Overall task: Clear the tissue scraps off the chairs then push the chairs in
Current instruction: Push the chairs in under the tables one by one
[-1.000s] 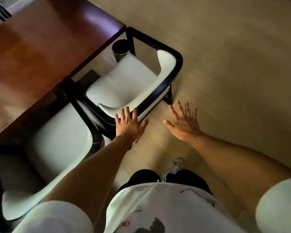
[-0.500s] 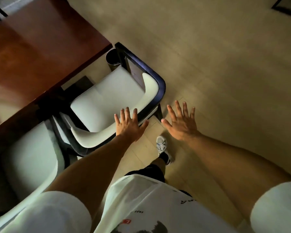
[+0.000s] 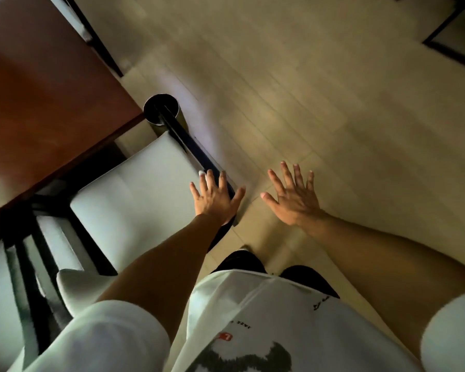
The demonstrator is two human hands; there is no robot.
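A white-cushioned chair [image 3: 134, 200] with a dark frame stands at the corner of the brown table [image 3: 43, 98], its front tucked under the table edge. My left hand [image 3: 215, 200] lies flat with fingers spread against the dark back rim of this chair. My right hand [image 3: 293, 197] hovers open over the floor to the right of the chair, fingers spread, touching nothing. A second white chair [image 3: 0, 291] shows at the lower left, partly cut off. I see no tissue scraps on either seat.
A dark round bin [image 3: 161, 110] stands on the floor beside the table corner, just beyond the chair's arm. Pale floor tiles stretch to the right. Another dark frame [image 3: 451, 36] shows at the upper right corner.
The view has swung over the chair, so I look straight down on its seat. The chair sits closer in under the table edge. Both hands stay spread, the left still on the back rim.
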